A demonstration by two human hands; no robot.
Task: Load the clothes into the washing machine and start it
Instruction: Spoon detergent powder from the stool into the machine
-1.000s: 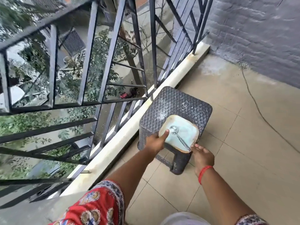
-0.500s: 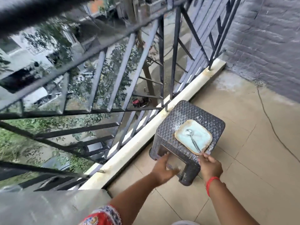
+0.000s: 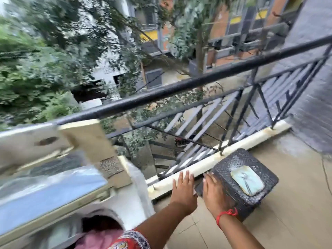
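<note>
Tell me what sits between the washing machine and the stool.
In the head view, the left hand and right hand hang open between washing machine and stool, over bare floor tiles.

Tiled balcony floor, black railing, grey brick wall.

home balcony: iron railing, tiled floor, washing machine.

A dark woven stool bearing a pale blue plate stands near the black railing.
</note>
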